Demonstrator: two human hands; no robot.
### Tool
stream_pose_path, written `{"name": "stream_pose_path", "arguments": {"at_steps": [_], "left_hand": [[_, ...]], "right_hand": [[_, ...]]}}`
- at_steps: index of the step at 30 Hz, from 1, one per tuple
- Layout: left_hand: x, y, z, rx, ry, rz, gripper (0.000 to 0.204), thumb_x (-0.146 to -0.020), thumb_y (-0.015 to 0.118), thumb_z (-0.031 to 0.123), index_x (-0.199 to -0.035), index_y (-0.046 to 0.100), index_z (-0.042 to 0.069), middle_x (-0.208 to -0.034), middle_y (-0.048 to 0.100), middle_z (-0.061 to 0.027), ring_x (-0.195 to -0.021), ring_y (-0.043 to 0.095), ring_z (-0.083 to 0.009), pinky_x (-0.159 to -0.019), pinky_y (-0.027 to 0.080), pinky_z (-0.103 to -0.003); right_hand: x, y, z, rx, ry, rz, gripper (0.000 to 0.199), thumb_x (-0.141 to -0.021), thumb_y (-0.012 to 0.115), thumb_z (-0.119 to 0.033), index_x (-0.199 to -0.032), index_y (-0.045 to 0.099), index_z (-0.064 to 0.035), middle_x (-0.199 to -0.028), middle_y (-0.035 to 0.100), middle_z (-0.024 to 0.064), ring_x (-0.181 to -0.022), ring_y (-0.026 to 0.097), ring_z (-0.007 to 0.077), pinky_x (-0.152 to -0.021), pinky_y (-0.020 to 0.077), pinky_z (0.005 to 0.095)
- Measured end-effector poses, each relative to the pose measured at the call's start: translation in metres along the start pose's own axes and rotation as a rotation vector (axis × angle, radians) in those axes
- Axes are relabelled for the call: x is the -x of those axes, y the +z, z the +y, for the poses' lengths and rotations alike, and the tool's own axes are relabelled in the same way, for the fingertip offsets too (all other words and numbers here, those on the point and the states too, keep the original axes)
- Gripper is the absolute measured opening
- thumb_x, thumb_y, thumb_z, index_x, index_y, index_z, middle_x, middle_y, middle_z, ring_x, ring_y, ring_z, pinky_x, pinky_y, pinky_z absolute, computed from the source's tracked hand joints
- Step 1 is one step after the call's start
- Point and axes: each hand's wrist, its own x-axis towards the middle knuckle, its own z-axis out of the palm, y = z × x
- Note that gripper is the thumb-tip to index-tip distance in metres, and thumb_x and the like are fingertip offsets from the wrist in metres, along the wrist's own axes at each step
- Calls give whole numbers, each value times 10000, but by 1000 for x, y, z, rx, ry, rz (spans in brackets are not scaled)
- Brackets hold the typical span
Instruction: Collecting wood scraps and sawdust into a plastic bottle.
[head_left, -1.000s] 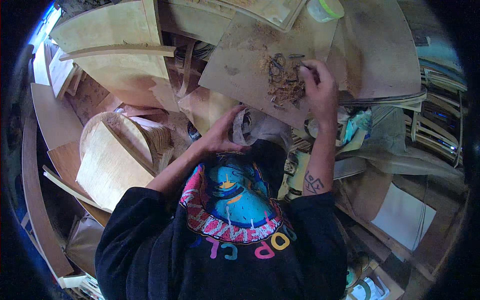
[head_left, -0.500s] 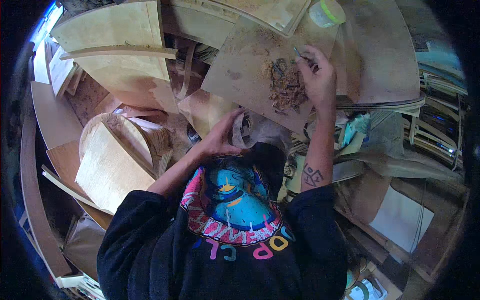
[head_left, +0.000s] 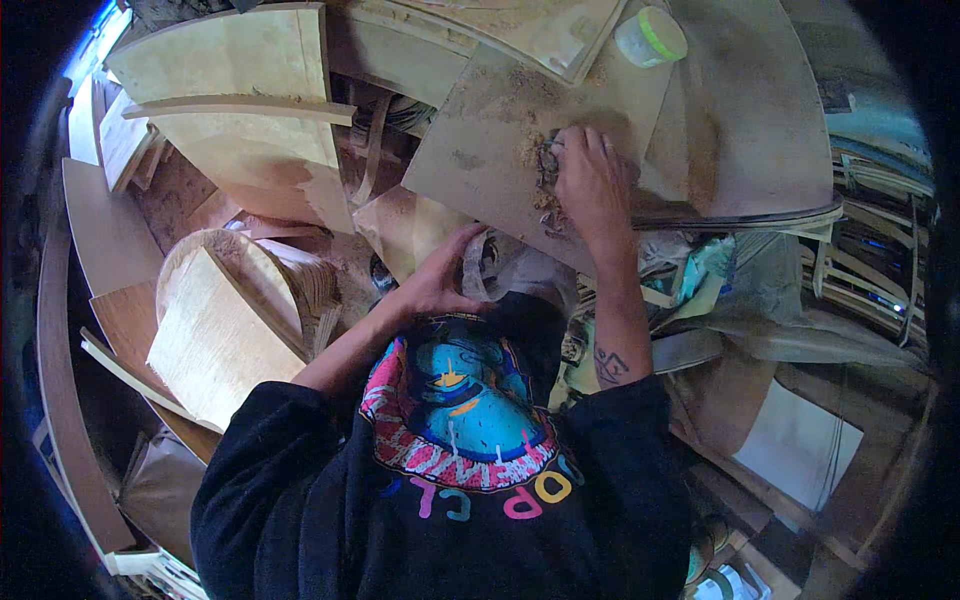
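My left hand (head_left: 440, 277) is wrapped around a clear plastic container (head_left: 474, 268), its mouth tilted beside the table's near edge. My right hand (head_left: 597, 188) is over a pile of sawdust mixed with small dark pieces (head_left: 547, 192), fingertips bent down into its right side. Its fingers are curled together, and what they pinch is hidden under the hand. The pile lies on a flat brown board (head_left: 470, 125). The small dark pieces look like screws or bits of hardware, too small to be sure.
A white tub with a green rim (head_left: 650, 37) stands at the far right of the board. Curved plywood panels (head_left: 230, 130) lean at the left, near a round wooden stack (head_left: 285, 270) topped by a pale board (head_left: 215, 340). Curved wooden pieces (head_left: 875, 240) are stacked at the right.
My right hand has moved left and turned palm down onto the pile; the thin dark piece it pinched earlier is out of sight. My left hand keeps the container in place.
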Motion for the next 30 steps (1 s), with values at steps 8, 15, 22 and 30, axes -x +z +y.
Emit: {"name": "stream_pose_path", "arguments": {"at_steps": [8, 15, 22, 30], "left_hand": [[0, 3, 1, -4, 8, 6, 1090, -563, 863, 344, -1406, 267, -4, -1386, 374, -214, -1303, 362, -335, -1093, 288, -402], [-1, -2, 10, 72, 2, 43, 1063, -575, 862, 319, -1402, 275, 2, -1382, 381, -202, -1301, 366, -318, -1087, 296, -395], [0, 0, 5, 54, -13, -28, 1109, -563, 888, 267, -1418, 230, 6, -1381, 374, -147, -1301, 350, -257, -1099, 275, -374], [2, -4, 9, -10, -6, 23, 1077, -572, 877, 287, -1409, 259, 6, -1367, 394, -168, -1290, 375, -281, -1084, 296, -379]], "right_hand": [[-1, -8, 1, -66, -50, -56, 179, -883, 564, -170, -1001, 545, -37, -936, 562, 183, -898, 558, 398, -751, 444, 491], [-6, -24, 19, -241, 196, -97, 190, -899, 511, -133, -1064, 536, -43, -1027, 579, 205, -971, 562, 394, -830, 432, 495], [-28, 13, 99, -197, 122, 194, 268, -922, 527, -205, -1113, 598, -32, -1102, 594, 207, -1024, 566, 392, -893, 441, 409], [-17, -1, 71, -200, 16, 136, 247, -895, 552, -141, -1107, 618, -33, -1089, 606, 177, -1059, 558, 346, -912, 430, 370]]}}
